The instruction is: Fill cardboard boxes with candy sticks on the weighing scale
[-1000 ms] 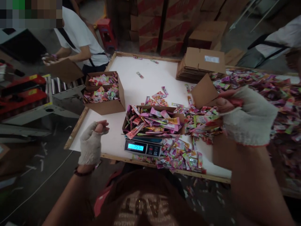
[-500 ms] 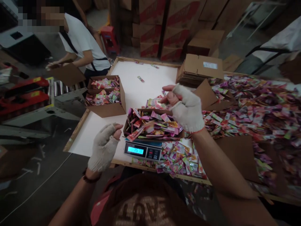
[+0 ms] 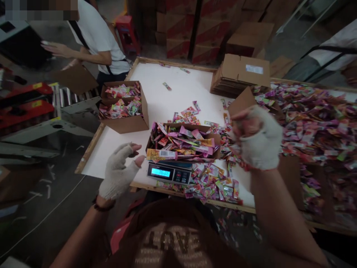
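Note:
A small carton heaped with slim, colourful candy packets rests on a digital scale with a lit blue display. One yellow-orange packet lies across the carton's front left edge. My left hand, in a fingerless white glove, hovers just left of the carton with thumb and fingers apart and nothing between them. My right hand, gloved the same way, is over the loose packets right of the carton. Motion smears its curled fingers, so whether it holds anything does not show.
Loose packets are heaped along the table's right side. A carton of packets stands at left, and flattened cartons are stacked at the back. Beyond the table's left end, a co-worker stands by a roller conveyor.
My right hand has moved right, from above the carton to the loose packets. The yellow-orange packet now lies on the carton's front edge. The scale's digits differ. My left hand barely moved.

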The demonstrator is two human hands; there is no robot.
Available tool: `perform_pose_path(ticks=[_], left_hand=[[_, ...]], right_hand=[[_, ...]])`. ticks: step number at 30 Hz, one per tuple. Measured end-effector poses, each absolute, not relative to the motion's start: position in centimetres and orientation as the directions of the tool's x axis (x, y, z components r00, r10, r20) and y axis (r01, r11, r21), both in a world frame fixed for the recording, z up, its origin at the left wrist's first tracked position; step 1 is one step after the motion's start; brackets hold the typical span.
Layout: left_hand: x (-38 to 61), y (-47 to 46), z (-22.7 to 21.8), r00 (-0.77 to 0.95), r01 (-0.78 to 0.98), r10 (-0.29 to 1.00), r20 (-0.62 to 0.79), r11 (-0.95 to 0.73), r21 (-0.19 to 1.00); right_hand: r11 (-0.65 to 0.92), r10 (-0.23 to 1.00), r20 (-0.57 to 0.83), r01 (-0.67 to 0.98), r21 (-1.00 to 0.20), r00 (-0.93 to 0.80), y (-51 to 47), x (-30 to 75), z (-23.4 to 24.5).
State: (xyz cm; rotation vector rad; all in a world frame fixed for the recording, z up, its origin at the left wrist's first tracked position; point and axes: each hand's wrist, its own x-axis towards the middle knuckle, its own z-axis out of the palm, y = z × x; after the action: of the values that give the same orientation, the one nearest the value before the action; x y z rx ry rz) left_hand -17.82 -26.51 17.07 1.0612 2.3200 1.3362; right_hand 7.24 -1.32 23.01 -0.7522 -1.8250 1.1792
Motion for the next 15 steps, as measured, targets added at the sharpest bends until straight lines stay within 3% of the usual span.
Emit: perform_pose_path(ticks=[2, 4, 7, 9, 10, 12, 15], left_hand=[[-17.3, -25.5, 17.5, -0.588, 0.579, 0.791, 0.171, 0.264, 0.771], [-16.9, -24.7, 17.9, -0.496, 0.661, 0.851, 0.172, 0.242, 0.711], [-17.1, -24.0, 17.9, -0.453, 0.668, 0.885, 0.109, 0.256, 0.699], [-17.7, -23.4, 17.4, -0.418, 0.672, 0.905, 0.08, 0.249, 0.697], [-18.1, -23.0, 17.0, -0.38, 0.698, 0.921, 0.083, 0.227, 0.68], [-18.5, -21.6, 16.4, -0.267, 0.788, 0.958, 0.108, 0.152, 0.597], [-18.4, -19.2, 16.2, -0.104, 0.911, 0.988, 0.116, 0.048, 0.409]], right_hand=[[0.509, 0.68, 0.368, 0.047, -0.86, -0.634, -1.2, 5.9, 22.2], [0.583, 0.615, 0.425, 0.019, -0.812, -0.664, -0.3, 5.7, 20.6], [0.509, 0.785, 0.343, 0.222, -0.831, -0.516, 1.1, 8.7, 16.3], [0.379, 0.878, 0.118, 0.524, -0.763, -0.464, 0.6, 11.7, 12.2], [0.33, 0.879, -0.046, 0.675, -0.659, -0.475, -0.4, 13.0, 10.0], [0.364, 0.717, -0.449, 0.836, -0.41, -0.533, -3.7, 14.5, 5.6], [0.434, 0.523, -0.659, 0.834, -0.34, -0.541, -9.8, 14.3, 0.4]])
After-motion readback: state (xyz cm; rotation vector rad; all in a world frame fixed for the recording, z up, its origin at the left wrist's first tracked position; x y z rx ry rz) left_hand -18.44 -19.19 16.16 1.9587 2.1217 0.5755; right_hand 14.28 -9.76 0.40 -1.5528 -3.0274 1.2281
